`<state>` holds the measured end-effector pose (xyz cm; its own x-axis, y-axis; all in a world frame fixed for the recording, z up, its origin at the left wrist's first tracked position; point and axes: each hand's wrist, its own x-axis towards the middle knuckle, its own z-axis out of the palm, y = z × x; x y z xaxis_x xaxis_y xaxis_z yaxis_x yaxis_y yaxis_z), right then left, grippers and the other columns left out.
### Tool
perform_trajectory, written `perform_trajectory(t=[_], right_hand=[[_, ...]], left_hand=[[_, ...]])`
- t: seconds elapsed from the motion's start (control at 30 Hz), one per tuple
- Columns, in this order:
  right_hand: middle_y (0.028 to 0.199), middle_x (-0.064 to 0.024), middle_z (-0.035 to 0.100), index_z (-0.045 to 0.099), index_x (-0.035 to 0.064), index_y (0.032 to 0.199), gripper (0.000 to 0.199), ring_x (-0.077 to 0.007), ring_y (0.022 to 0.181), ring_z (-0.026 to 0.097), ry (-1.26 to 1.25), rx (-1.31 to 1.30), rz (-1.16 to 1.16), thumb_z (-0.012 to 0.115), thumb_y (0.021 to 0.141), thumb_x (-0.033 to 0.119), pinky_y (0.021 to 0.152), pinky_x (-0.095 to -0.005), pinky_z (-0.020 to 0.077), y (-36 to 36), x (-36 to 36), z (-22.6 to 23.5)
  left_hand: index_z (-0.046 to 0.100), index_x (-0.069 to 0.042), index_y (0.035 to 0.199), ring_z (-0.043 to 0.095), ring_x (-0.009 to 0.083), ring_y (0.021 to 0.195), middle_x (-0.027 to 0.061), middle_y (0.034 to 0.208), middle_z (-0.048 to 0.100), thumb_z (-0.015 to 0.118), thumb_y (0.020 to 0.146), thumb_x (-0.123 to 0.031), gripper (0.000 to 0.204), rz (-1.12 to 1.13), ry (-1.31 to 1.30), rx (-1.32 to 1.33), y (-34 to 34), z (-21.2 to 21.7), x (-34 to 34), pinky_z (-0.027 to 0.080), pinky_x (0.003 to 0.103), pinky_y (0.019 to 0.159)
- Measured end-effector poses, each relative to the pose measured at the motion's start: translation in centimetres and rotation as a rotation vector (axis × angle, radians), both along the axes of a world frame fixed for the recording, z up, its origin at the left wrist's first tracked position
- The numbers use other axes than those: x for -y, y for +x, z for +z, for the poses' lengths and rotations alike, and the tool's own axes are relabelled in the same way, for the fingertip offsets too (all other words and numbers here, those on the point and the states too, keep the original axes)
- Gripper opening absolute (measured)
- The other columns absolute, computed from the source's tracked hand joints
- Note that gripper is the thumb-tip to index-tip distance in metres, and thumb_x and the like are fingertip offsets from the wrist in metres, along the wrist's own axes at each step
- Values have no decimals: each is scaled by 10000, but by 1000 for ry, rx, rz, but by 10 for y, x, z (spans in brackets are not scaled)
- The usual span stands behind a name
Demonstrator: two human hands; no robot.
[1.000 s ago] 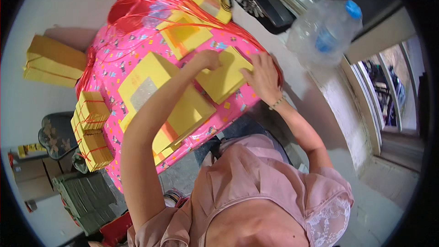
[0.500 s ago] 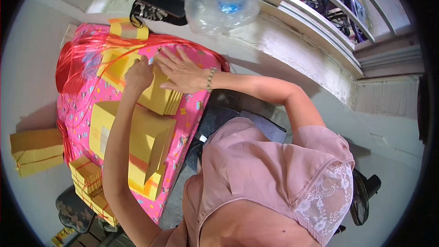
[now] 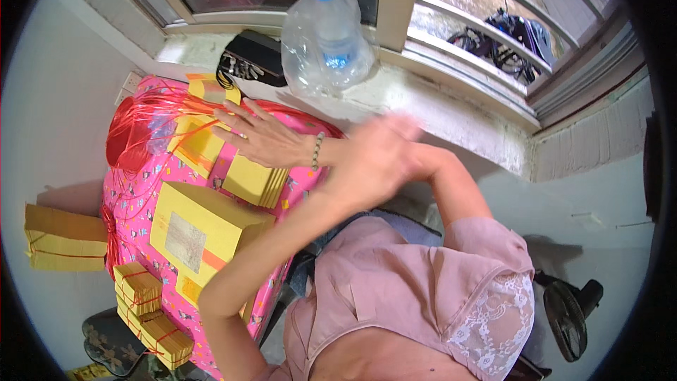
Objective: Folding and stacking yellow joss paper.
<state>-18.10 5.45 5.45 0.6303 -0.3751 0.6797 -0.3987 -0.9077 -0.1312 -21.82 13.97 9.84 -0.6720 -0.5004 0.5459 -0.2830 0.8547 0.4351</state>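
My right hand (image 3: 264, 140), with a beaded bracelet at the wrist, lies palm down with its fingers spread. It rests at the upper end of a stack of folded yellow paper (image 3: 255, 179), over strands of red string (image 3: 166, 101). My left hand (image 3: 384, 155) is smeared by motion and passes above my right forearm. Its fingers are too blurred to read, and I cannot tell whether it holds anything. Yellow sheets with an orange patch (image 3: 197, 144) lie left of the stack. Nearer to me, a large yellow paper pile (image 3: 224, 215) bears a grey square.
A pink patterned cloth (image 3: 141, 206) covers the table. Tied yellow bundles (image 3: 137, 289) sit at its near left, with another bundle (image 3: 67, 238) beyond the left edge. A large plastic bottle (image 3: 328, 46) and a black pouch with keys (image 3: 252, 56) stand on the windowsill. A black fan (image 3: 566, 319) is at right.
My left hand has swept from the yellow paper to the right, across my right forearm. My right hand remains spread by the stack. The whole view has shifted, showing more of the window.
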Motion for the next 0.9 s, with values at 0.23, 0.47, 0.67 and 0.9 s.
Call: perform_trajectory(t=[0.23, 0.47, 0.67, 0.9], right_hand=[[1360, -194, 447, 525, 61, 1304, 535, -409, 1277, 449, -226, 333, -103, 670, 791, 112, 1052, -546, 382, -47, 11, 88], [1091, -143, 574, 582, 32, 1158, 357, -307, 1025, 556, -357, 706, -441, 650, 807, 27, 891, -407, 447, -149, -2, 118], [1285, -142, 450, 427, -19, 1341, 493, -239, 1196, 439, -141, 1001, -706, 571, 963, 264, 993, -383, 372, -247, 41, 114], [1336, -133, 503, 416, -11, 1405, 620, -222, 1231, 462, 311, 1004, -452, 371, 1031, 482, 1052, -336, 333, -274, 73, 107]], left_hand=[[393, -74, 1452, 383, 307, 1372, 122, 1468, 436, 582, 868, -231, 634, -194, -112, 134, -44, -17, -46, 259, 452, 1143], [429, -71, 1410, 351, 247, 1402, 117, 1507, 380, 518, 840, -81, 577, -366, -298, 277, -26, -33, -53, 334, 413, 1123], [523, -62, 1311, 461, 330, 1277, 176, 1370, 492, 588, 825, -100, 492, -69, 119, 332, 11, -88, -50, 379, 448, 1052], [560, -95, 1306, 276, 359, 1407, 138, 1486, 376, 660, 795, -165, 525, 417, 49, 813, 85, -162, -38, 219, 511, 1162]])
